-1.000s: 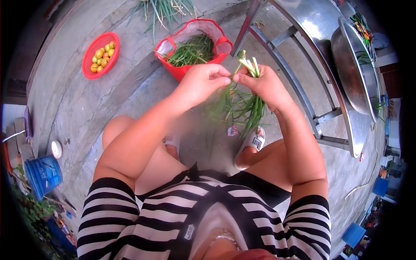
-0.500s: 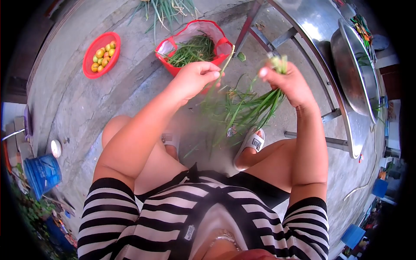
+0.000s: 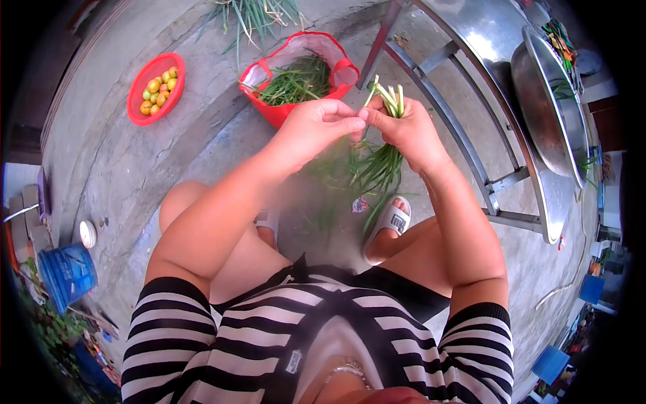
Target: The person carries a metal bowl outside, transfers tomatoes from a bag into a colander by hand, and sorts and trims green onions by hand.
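Note:
In my right hand (image 3: 412, 135) is a bunch of garlic chives (image 3: 382, 168), the fingers wrapped round it below the pale cut ends, which point up. The long green leaves hang down over the floor. My left hand (image 3: 324, 129) is closed in a pinch, its fingertips meeting my right thumb. One chive stalk rises between the two hands, at the bunch's left side; the left fingers partly hide where it is held. Just beyond my hands stands an open red bag (image 3: 296, 81) with more loose green leaves (image 3: 299, 79) inside.
A red basket (image 3: 138, 111) of small yellow-orange fruit stands at the left. Spring onions (image 3: 259, 17) lie at the top. A metal table (image 3: 471, 23) with a steel basin (image 3: 538, 108) is on the right. A blue bucket (image 3: 67, 269) sits far left.
My left hand has brought a single stalk rightward to the bunch. My right hand has moved left and turned, so the hands now meet and the cut ends stand up.

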{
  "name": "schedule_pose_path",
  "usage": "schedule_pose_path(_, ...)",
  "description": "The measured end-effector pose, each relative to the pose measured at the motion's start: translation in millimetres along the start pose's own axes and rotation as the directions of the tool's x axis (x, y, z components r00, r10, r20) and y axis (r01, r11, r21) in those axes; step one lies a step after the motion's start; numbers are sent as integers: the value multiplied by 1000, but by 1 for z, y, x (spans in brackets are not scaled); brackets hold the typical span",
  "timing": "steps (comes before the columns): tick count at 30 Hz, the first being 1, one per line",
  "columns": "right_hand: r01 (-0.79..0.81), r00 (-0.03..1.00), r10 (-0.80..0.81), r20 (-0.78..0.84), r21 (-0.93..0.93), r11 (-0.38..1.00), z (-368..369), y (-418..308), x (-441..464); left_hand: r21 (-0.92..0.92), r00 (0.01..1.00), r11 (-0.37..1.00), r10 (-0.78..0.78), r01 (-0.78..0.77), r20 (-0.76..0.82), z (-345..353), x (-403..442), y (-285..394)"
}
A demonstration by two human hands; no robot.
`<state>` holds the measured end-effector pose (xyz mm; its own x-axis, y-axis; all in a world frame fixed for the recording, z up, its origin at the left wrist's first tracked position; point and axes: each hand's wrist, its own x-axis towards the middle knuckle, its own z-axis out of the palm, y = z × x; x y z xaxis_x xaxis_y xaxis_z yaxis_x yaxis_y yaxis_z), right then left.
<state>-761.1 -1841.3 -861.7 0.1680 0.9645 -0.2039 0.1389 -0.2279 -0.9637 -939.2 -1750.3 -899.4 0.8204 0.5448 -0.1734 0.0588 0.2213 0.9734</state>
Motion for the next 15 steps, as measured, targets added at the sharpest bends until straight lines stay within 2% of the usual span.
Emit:
schedule_pose_path(2,-15,1000,15,5,-31,999,2,-5,-1,17,1000,1000,-6,6,-10,-3,0,-1)
schedule_pose_path(4,64,998,-64,0,-35,997,2,5,2,13,999,999,-53,53,-12,-4,-2,1)
schedule_pose_path(5,104,995,-104,-2,-39,994,1,7,4,-25,998,998,-60,60,3,-5,-3,0)
schedule_pose_path(8,64,998,-66,-17,-83,994,-1,-1,-1,-126,994,986,-104,108,38,-5,-3,1)
schedule_pose_path(11,103,988,-107,-111,-47,994,-9,6,3,-191,984,966,-169,176,54,-5,-5,5)
schedule_pose_path(15,116,914,-103,-394,9,993,-27,13,11,-198,979,959,-193,201,60,-9,-6,4)
